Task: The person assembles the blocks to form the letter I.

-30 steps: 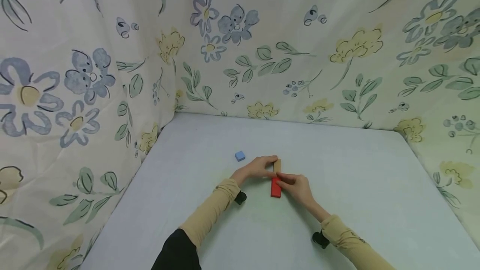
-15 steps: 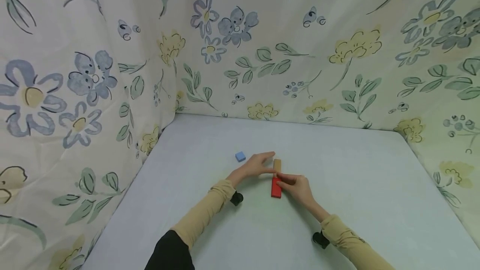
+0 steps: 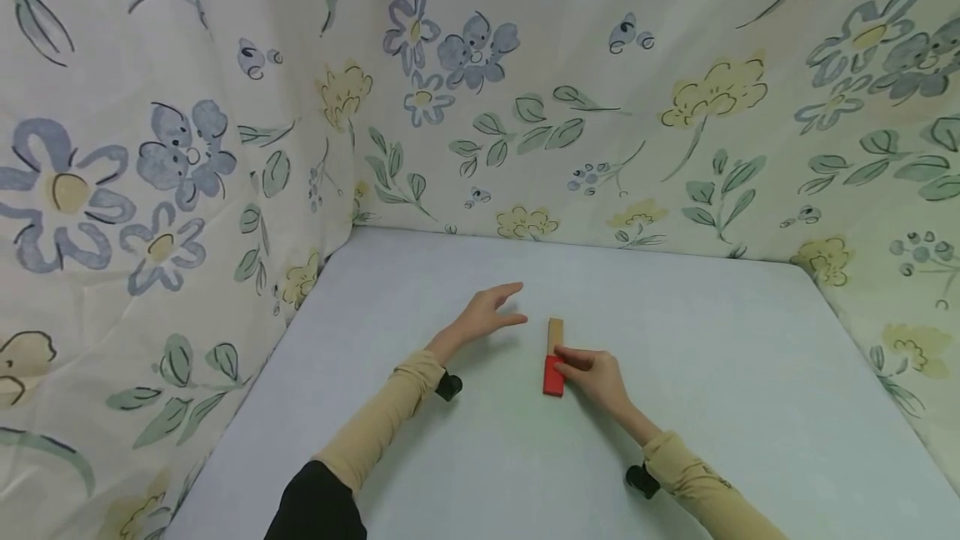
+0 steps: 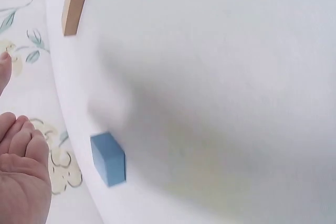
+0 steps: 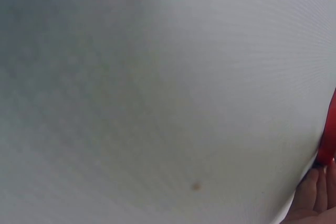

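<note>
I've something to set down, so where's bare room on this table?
Free: the table right of the right hand, and between wooden block and floral curtain. Crowded: the middle, where the red block, blue block and left hand cluster.

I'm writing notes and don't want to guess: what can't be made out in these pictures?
Head view: the blue block is out of sight, apparently behind the left hand.
Head view: the right hand partly covers the boundary between wooden block and red block.
Left wrist view: the top edge cuts off most of the red block.
Right wrist view: a brown speck is too small to identify.
</note>
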The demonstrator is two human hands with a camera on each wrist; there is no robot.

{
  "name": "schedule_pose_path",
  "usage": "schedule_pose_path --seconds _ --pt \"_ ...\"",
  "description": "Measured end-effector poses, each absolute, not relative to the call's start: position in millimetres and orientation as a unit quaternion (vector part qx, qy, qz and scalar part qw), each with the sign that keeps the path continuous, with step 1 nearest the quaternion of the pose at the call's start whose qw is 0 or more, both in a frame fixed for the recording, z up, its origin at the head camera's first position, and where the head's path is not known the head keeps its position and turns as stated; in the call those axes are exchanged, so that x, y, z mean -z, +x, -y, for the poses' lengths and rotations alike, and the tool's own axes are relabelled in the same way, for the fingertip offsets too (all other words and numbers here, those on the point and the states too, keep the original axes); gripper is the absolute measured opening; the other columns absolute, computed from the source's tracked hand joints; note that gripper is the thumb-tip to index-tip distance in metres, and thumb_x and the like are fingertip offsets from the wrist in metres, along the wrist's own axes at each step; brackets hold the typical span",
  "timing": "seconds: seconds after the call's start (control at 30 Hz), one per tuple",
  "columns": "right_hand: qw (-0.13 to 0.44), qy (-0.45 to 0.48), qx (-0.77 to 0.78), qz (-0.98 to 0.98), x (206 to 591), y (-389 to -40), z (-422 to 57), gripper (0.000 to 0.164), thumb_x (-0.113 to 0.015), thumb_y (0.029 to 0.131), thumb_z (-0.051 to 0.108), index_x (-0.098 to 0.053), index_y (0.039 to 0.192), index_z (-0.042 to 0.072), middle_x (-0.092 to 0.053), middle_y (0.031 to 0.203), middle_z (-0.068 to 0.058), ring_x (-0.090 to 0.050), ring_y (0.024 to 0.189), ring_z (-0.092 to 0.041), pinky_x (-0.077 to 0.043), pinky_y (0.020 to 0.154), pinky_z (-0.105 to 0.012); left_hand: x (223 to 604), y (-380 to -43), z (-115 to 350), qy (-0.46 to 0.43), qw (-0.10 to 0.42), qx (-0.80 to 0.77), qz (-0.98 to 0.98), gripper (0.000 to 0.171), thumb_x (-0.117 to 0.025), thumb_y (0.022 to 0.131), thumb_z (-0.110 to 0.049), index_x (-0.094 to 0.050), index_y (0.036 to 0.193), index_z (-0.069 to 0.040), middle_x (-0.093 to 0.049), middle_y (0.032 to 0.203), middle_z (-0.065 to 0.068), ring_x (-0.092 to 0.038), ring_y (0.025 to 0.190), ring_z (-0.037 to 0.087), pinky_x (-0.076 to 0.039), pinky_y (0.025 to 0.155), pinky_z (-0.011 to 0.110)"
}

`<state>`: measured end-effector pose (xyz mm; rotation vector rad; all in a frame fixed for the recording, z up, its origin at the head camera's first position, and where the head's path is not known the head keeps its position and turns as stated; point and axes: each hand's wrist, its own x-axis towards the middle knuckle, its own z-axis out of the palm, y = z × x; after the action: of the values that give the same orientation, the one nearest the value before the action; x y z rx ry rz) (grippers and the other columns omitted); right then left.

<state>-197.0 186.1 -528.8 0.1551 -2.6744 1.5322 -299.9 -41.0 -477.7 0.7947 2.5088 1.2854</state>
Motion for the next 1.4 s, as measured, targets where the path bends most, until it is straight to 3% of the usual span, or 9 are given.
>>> schedule_pose_path --seconds 0.27,0.6,0.93,1.03,1.2,1.4 --pt "0.03 0.04 -0.493 0.869 529.6 -197.9 -185.8 0.035 -0.076 0.079 0.014 -0.07 0.113 0.007 -0.071 0.11 -0.009 -0.064 0.109 -0.025 -0.053 0.086 -0.02 473.4 -308.4 68.7 0.232 0.071 -0.439 -0.865 0.066 -0.071 0.085 -0.022 -0.043 0.141 -0.003 -0.042 0.148 0.011 -0.039 0.138 0.024 -0.038 0.11 0.034" --pt "0.032 0.049 -0.495 0.867 530.4 -198.0 -186.6 0.034 -0.076 0.079 0.014 -0.071 0.112 0.006 -0.071 0.109 -0.009 -0.066 0.106 -0.022 -0.052 0.082 -0.015 484.6 -306.1 86.9 0.192 0.064 -0.473 -0.858 0.061 -0.072 0.085 -0.017 -0.046 0.137 0.001 -0.046 0.144 0.016 -0.041 0.135 0.029 -0.038 0.11 0.038" --pt "0.022 0.053 -0.513 0.856 516.4 -192.0 -183.3 0.035 -0.074 0.081 0.009 -0.068 0.114 -0.001 -0.069 0.111 -0.017 -0.064 0.108 -0.031 -0.055 0.086 -0.03 508.7 -301.9 89.9 0.145 0.06 -0.498 -0.853 0.057 -0.073 0.083 -0.019 -0.052 0.133 0.0 -0.052 0.139 0.016 -0.048 0.13 0.028 -0.042 0.107 0.036" --pt "0.027 0.057 -0.518 0.853 516.5 -191.5 -183.5 0.035 -0.075 0.08 0.009 -0.069 0.113 0.0 -0.069 0.11 -0.016 -0.065 0.107 -0.03 -0.055 0.084 -0.026 512.4 -300.5 90.0 0.128 0.061 -0.512 -0.848 0.055 -0.074 0.083 -0.018 -0.055 0.13 0.002 -0.054 0.136 0.018 -0.051 0.128 0.028 -0.044 0.105 0.035" --pt "0.071 0.078 -0.514 0.851 534.9 -197.1 -188.2 0.031 -0.077 0.078 0.013 -0.072 0.108 0.004 -0.073 0.103 -0.01 -0.069 0.098 -0.015 -0.054 0.076 -0.014 520.0 -300.3 89.6 0.113 0.046 -0.521 -0.845 0.05 -0.074 0.082 -0.015 -0.058 0.126 0.003 -0.057 0.131 0.019 -0.055 0.124 0.028 -0.047 0.101 0.033" --pt "0.032 0.047 -0.51 0.858 532.7 -198.5 -187.2 0.035 -0.076 0.08 0.015 -0.071 0.113 0.007 -0.071 0.109 -0.009 -0.066 0.106 -0.019 -0.052 0.082 -0.013 525.3 -301.4 88.0 0.106 0.024 -0.515 -0.85 0.047 -0.075 0.08 -0.013 -0.062 0.122 0.002 -0.061 0.127 0.018 -0.058 0.12 0.026 -0.049 0.098 0.032"
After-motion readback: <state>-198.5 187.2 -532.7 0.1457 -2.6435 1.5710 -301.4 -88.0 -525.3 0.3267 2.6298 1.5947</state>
